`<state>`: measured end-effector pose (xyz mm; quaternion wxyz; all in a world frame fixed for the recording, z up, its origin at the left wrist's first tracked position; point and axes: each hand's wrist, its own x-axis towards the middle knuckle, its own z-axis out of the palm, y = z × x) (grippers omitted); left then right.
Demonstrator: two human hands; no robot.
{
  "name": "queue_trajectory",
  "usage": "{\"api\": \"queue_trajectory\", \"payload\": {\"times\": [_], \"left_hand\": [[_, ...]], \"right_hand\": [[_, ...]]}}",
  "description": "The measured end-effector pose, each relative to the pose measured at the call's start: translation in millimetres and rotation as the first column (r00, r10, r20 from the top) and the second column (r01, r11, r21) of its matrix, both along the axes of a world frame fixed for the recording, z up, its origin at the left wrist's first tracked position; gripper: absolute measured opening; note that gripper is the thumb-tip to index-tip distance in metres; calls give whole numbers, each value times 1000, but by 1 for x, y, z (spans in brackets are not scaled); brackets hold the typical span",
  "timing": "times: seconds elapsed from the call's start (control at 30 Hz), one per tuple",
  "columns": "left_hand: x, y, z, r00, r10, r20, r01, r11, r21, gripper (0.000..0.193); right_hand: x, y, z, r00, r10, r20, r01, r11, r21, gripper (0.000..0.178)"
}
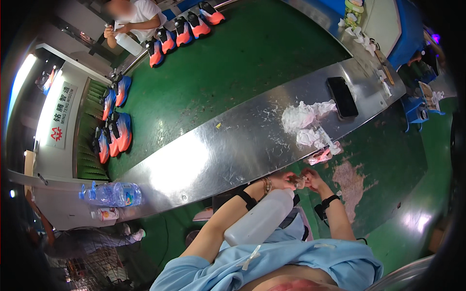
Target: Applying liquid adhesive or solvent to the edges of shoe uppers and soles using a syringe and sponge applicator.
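Note:
My left hand (283, 181) and my right hand (313, 180) are close together just off the near edge of the metal table. Their fingers are closed around something small and pale between them, too small to make out. A white plastic bottle (257, 218) lies slanted below my left hand, against my left forearm and over my lap. Its narrower end points toward my hands, but whether a finger touches it cannot be seen. On the table beyond my right hand lie crumpled white tissues (303, 119). A pink and white packet (324, 154) sits at the edge nearest my hands.
A black phone (342, 97) rests right of the tissues. Orange and blue shoes (182, 32) stand along the green belt's (228, 63) far side; more shoes (121, 132) stand left. Clear plastic bottles (114, 194) lie at the table's left end. Across, a person (141, 19) holds a white bottle.

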<state>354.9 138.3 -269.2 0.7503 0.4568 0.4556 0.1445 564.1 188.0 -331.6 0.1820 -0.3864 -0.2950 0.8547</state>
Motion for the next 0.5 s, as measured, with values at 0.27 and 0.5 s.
{"api": "queue_trajectory", "payload": {"times": [0.27, 0.5], "left_hand": [[0, -4, -5, 1000, -21, 9, 22, 991, -129, 56], [-2, -7, -11, 999, -20, 48, 22, 999, -38, 55]], "right_hand": [[6, 3, -3, 999, -42, -17, 40, 993, -110, 15], [8, 4, 10, 985, 87, 148, -70, 991, -113, 9]]}}
